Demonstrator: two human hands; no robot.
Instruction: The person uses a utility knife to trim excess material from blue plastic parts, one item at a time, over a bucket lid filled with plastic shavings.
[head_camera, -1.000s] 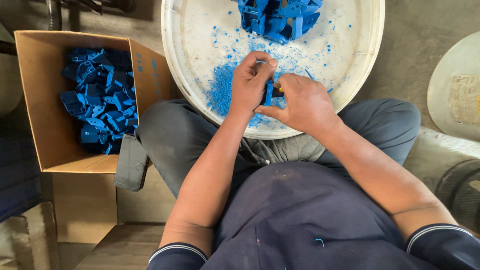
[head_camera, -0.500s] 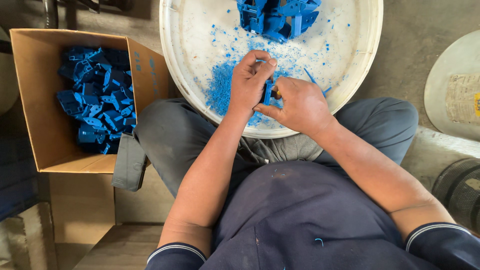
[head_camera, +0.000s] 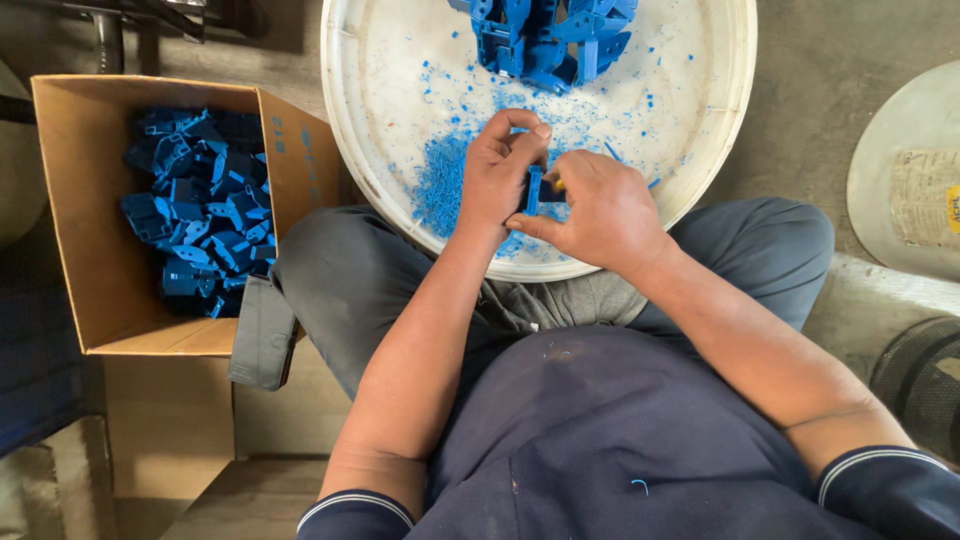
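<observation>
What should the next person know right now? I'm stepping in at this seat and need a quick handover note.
Left hand: gripping a small blue plastic part over the white basin.
Right hand: closed on the same part from the other side; a bit of yellow shows at its fingers, too small to identify.
Done: cardboard box at the left holds a pile of blue parts; blue shavings lie in the basin under the hands.
Left: a heap of blue parts sits at the basin's far side.
</observation>
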